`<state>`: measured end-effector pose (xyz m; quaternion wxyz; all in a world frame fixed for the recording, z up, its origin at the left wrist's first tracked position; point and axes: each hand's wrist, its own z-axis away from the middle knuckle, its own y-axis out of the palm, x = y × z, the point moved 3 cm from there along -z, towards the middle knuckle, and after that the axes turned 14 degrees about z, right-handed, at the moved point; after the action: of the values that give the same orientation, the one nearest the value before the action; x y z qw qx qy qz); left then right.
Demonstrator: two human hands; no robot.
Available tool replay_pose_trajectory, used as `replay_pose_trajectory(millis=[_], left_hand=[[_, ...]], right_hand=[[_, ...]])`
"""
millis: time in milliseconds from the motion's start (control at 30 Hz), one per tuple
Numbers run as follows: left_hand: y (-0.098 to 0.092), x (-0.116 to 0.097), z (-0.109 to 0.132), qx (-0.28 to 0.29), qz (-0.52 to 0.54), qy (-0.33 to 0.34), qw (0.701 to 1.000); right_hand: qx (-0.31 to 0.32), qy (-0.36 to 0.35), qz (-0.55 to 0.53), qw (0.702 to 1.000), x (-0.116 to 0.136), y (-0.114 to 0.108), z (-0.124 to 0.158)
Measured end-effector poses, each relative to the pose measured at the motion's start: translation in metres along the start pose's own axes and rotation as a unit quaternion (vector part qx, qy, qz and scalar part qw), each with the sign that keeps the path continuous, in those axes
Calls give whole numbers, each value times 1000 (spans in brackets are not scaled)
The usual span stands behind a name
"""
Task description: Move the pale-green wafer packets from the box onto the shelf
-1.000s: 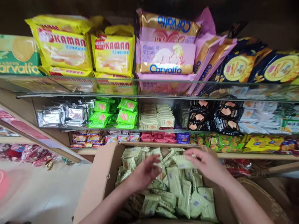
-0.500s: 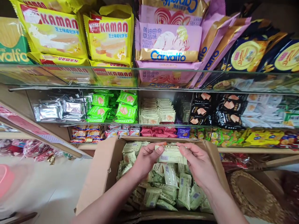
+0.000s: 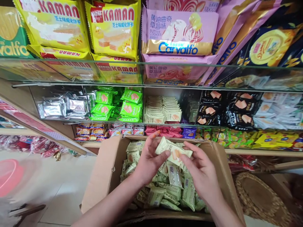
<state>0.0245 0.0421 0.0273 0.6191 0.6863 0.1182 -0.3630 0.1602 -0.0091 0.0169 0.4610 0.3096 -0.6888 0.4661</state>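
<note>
A brown cardboard box (image 3: 104, 176) in front of me is full of small pale green snack packets (image 3: 175, 189). Above it both hands hold a small bunch of these packets (image 3: 174, 150), tilted with a printed face up. My left hand (image 3: 149, 159) grips the bunch's left end, thumb on top. My right hand (image 3: 201, 171) pinches its right end. On the glass shelf behind stands a neat stack of the same pale packets (image 3: 162, 110).
Glass shelves (image 3: 142, 85) carry green wafer packs (image 3: 118, 105), silver packs (image 3: 61, 110), black packs (image 3: 224, 108), and above them yellow Kaman bags (image 3: 113, 28) and pink Carvalfo bags (image 3: 180, 34). A woven basket (image 3: 260, 198) sits lower right. A pink tub (image 3: 9, 176) stands on the floor at left.
Both hands came together over the box, gathered packets into a bunch and lifted it. The bunch has since turned so its printed face shows. The camera has tilted down a little.
</note>
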Motion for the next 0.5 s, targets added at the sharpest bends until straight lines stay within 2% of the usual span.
replay_pose_trajectory(millis=[67,133,233,367,500], left_hand=[[0,1,0,1,6,-7,1000],[0,2,-1,-17,5,-17,1000],[0,2,-2,-49,-16,-22,998],[-5,0,-2,-77,-13,6,997],[-14,-2,-2,-52,-42,-72,995]], right_hand=[[19,62,-53,996,-9,4,-2],[34,78,-84,993,-14,6,-3],[47,65,-62,995,-14,6,-2],[47,48,-56,996,-14,8,2],[96,8,-51,994,-16,10,4]])
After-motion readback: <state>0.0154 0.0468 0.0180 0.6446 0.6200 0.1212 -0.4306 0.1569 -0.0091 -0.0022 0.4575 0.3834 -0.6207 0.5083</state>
